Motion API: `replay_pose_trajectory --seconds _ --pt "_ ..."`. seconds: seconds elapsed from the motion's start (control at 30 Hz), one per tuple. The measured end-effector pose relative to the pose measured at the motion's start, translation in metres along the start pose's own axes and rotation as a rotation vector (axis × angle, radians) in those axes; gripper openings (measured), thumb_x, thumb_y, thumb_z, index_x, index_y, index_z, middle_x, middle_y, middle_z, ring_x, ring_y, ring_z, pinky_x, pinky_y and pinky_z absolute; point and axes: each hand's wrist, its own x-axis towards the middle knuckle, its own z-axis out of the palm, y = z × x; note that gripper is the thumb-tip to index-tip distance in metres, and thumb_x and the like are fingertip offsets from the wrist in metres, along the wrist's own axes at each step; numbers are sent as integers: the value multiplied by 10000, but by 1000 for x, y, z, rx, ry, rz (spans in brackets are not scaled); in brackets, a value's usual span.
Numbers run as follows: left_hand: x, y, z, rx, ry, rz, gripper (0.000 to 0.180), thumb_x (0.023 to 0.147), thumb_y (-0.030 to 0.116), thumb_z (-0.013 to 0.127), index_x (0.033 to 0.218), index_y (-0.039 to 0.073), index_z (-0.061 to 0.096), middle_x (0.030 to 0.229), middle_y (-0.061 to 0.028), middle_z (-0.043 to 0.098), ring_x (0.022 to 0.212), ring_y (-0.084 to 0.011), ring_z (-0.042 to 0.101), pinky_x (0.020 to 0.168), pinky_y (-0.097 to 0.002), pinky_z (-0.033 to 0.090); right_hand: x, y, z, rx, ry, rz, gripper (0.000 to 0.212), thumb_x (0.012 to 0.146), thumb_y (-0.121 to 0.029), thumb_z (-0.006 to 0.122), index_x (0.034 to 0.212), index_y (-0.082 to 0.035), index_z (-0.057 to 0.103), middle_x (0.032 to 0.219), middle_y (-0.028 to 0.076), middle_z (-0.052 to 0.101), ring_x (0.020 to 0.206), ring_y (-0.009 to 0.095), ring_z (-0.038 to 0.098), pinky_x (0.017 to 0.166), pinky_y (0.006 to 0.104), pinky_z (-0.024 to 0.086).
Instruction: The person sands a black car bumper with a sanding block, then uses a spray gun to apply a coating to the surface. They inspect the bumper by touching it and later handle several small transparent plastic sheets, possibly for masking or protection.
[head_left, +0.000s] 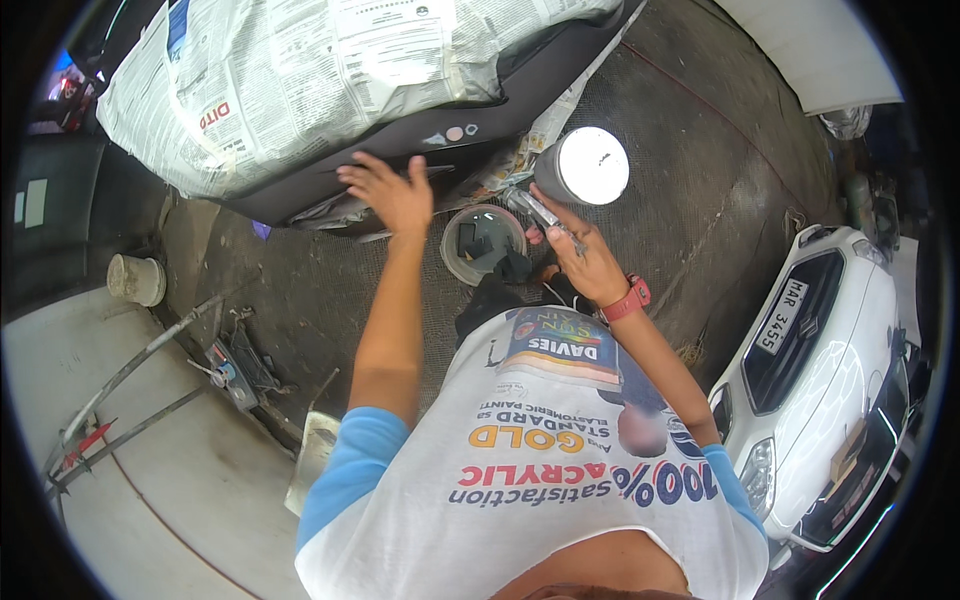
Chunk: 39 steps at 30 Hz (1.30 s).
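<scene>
Now we spread our left hand [395, 202], fingers apart, against or just over a dark panel [303, 183] below newspaper covering [300, 90]; contact we cannot tell. Our right hand [592, 265] has its fingers closed around a slim silvery object [541, 212], between the round water tub [450, 257] and the white-topped bucket [592, 165].

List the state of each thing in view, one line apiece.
Left hand: open, fingers spread, at the dark panel
Right hand: closed around a silvery tool
Dark panel: partly covered
Newspaper: spread over the panel, wrinkled
Round tub: open-topped, dark pieces inside
White-topped container: standing on the floor
White car: bonnet down
</scene>
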Motion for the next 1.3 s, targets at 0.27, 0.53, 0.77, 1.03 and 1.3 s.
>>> replay_pose_trajectory --seconds 0.27,0.53,0.77,1.03,1.3 --pt "-58 124 -1 185 -476 599 1061 961 538 662 1731 30 139 1766 -334 124 1640 -516 128 1319 -632 104 -5 1 -21 47 78 -19 575 1112 -403 589 1590 -86 548 1190 191 776 1055 231 761 968 377 567" --pt "-38 115 43 378 -474 819 996 1014 567 617 1753 114 126 1794 -253 136 1671 -401 115 1336 -590 75 -13 26 -50 97 173 -57 566 1112 -380 573 1595 -87 544 1185 177 770 1063 209 738 993 364 553" --pt "-12 208 85 460 -518 862 961 1044 602 563 1761 154 109 1815 -185 122 1684 -348 81 1350 -553 51 -16 43 -86 57 222 -56 586 1118 -386 501 1630 -99 507 1078 126 773 1015 188 708 992 371 549" --pt "45 284 132 685 -525 1047 933 1071 655 450 1760 143 84 1826 -152 99 1688 -298 79 1359 -526 29 -16 59 -141 164 268 1 548 1108 -348 577 1584 -77 553 1362 225 729 1137 244 755 1032 385 554" --pt "7 241 96 448 -559 914 964 1034 530 613 1731 35 167 1805 -181 175 1679 -336 125 1350 -539 99 -5 94 -184 243 284 -50 571 1115 -384 576 1599 -84 536 1378 209 710 1257 275 696 1090 396 514"
